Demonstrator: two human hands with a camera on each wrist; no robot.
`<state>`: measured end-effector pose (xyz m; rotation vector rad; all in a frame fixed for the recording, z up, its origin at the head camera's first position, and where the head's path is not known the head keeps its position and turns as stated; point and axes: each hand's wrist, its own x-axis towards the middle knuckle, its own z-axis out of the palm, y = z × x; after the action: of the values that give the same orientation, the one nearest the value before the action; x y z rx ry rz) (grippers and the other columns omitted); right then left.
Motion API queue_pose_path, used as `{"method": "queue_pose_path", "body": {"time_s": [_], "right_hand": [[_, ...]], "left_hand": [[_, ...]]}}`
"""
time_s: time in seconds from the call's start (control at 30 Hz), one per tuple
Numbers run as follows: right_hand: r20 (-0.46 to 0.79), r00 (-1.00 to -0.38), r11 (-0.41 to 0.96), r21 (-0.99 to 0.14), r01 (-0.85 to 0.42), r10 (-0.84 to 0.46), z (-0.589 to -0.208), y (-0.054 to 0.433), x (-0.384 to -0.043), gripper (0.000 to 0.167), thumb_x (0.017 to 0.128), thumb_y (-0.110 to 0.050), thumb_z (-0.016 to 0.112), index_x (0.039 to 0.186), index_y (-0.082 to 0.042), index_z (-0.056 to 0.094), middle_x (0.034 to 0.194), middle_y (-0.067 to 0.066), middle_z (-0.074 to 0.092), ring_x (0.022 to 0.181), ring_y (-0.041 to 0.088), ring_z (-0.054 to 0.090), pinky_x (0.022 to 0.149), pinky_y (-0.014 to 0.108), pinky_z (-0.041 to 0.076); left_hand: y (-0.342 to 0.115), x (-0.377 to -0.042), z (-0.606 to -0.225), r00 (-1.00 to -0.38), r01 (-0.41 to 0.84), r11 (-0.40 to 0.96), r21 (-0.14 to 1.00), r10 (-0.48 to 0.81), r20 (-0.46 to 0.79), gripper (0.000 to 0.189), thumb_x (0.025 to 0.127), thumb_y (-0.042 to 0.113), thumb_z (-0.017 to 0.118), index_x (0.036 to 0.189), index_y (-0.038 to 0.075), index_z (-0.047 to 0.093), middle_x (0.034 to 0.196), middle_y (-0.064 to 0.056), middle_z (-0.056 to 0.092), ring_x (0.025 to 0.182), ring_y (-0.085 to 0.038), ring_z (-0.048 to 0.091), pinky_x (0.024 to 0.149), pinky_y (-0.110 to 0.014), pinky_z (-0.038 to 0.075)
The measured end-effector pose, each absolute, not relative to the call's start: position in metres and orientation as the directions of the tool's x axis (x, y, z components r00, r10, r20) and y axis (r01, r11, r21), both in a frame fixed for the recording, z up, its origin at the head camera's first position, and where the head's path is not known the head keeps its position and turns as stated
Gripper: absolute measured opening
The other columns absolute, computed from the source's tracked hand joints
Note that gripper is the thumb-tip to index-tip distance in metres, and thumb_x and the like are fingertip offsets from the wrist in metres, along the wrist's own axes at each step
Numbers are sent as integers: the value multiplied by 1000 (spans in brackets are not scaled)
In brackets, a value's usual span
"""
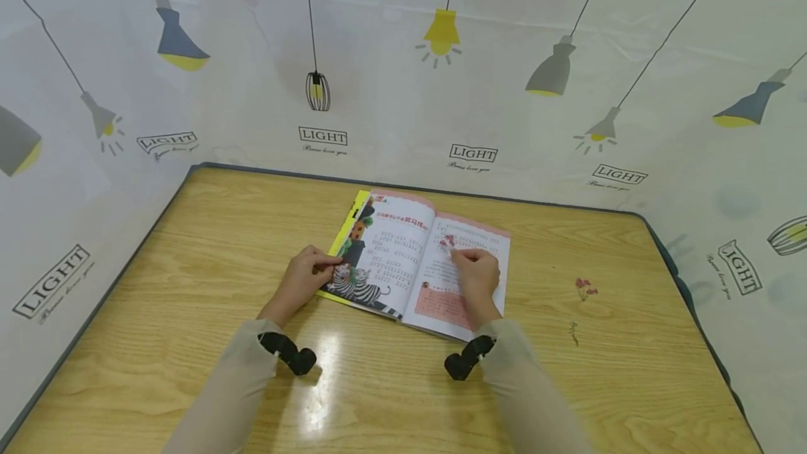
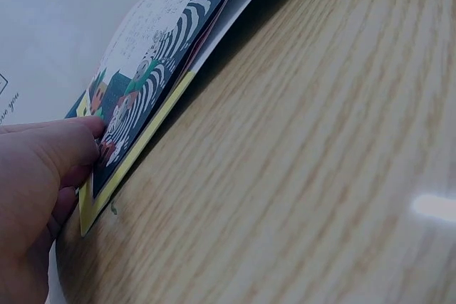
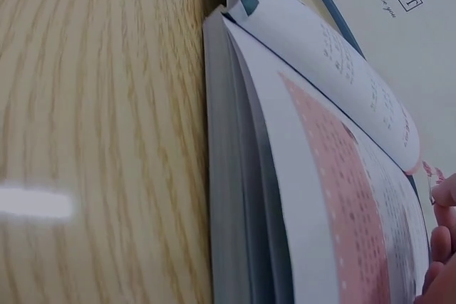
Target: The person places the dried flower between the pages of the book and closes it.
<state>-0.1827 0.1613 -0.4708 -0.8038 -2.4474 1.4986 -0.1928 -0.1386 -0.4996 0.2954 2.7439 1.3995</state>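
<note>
An open book (image 1: 403,258) with printed text and zebra drawings lies on the wooden table. My left hand (image 1: 302,279) grips its left edge, thumb on the page. In the left wrist view, the left hand's fingers (image 2: 75,137) meet the pages beside the zebra picture, and a yellow cover border (image 2: 135,158) shows below. Over the right-hand page, my right hand (image 1: 478,275) pinches a small pink dried flower (image 1: 446,242) between thumb and finger. The right wrist view catches this flower (image 3: 432,173) at its right side, with only part of the hand visible.
Right of the book, another pink dried flower sprig (image 1: 585,289) lies on the table (image 1: 630,370). Nearer to me is a thin dark green sprig (image 1: 574,333). A white curtain (image 1: 391,40) printed with lamps surrounds the table's back and sides.
</note>
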Motion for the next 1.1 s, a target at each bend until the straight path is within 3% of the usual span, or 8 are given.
{"method": "queue_pose_path", "body": {"time_s": [0.23,0.4,0.8,1.1], "right_hand": [[-114,-823,394,-836,382,556,-473,146,-187,22,77,-31,70,80,-8,71,82,8,66,80,27,56,79,41,38],[-113,-809,400,-825,400,576,-474,137,-188,21,77,-30,68,80,-9,70,84,7,63,88,29,49,86,44,29],[-110,-779,406,-804,435,617,-480,127,-190,20,76,-30,66,78,-10,69,84,7,61,92,29,43,89,45,22],[-94,-800,462,-774,433,593,-483,119,-187,18,77,-32,64,75,-15,68,79,3,60,88,27,41,89,47,17]], "left_hand": [[-140,-192,-501,-980,151,574,805,191,48,23,85,0,59,105,3,70,86,-7,50,77,-19,46,67,-31,41],[-140,-192,-500,-980,156,571,806,191,54,23,84,1,60,105,3,70,86,-7,50,77,-19,46,67,-31,41],[-139,-193,-501,-978,170,573,802,195,68,23,84,0,59,105,3,69,86,-7,50,77,-19,46,67,-31,41],[-140,-193,-502,-979,159,570,806,196,54,23,86,1,58,106,5,69,87,-6,50,78,-18,45,68,-30,41]]}}
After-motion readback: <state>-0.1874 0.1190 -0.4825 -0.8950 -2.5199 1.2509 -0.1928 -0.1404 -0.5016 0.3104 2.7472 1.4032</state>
